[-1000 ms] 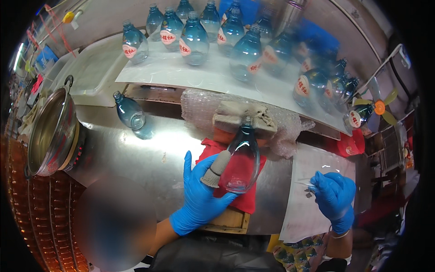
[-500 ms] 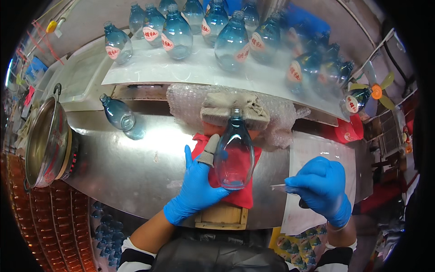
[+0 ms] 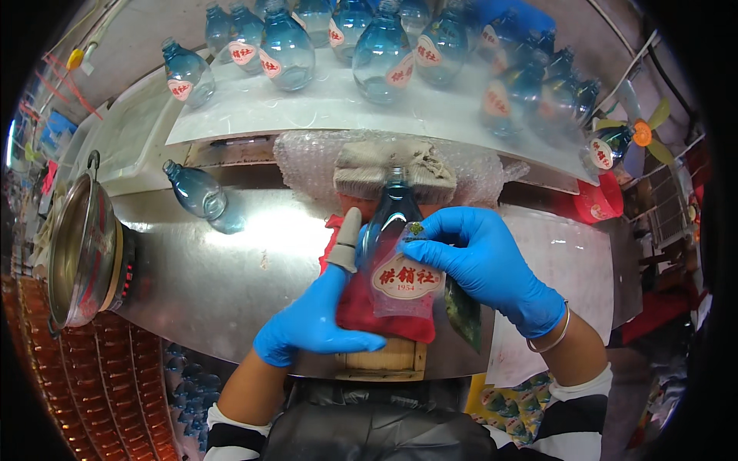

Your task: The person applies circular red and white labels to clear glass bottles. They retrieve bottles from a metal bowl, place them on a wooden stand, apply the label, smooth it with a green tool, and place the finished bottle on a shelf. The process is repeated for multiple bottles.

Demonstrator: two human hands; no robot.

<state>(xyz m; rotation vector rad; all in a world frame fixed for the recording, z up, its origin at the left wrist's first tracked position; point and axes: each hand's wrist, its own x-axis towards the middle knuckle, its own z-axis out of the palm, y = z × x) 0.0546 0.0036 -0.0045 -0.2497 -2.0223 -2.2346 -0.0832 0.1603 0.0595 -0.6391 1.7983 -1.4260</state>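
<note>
A blue-tinted glass bottle (image 3: 396, 201) lies on a red cloth (image 3: 355, 311), its neck against a folded grey-white cloth pad (image 3: 365, 170). My right hand (image 3: 484, 265), in a blue glove, pinches the top of a clear film label (image 3: 406, 278) with a pink-and-red emblem. The label hangs over the bottle's body and hides much of it. Below that hand shows a dark green, flat blade-like piece (image 3: 463, 316); whether it is held is unclear. My left hand (image 3: 319, 311), also gloved, rests beside the bottle with fingers apart, one wearing a grey finger cover (image 3: 346, 242).
Several labelled blue bottles (image 3: 288, 54) stand on a white-covered shelf at the back. One unlabelled bottle (image 3: 196, 190) lies on the metal table to the left. A metal pan (image 3: 77, 250) sits at far left. A small fan (image 3: 642, 133) and a red container (image 3: 600, 198) are at the right.
My right hand has moved left from the table's right side, bringing the label over the bottle. My left thumb has come away from the bottle's base. The view has shifted slightly.
</note>
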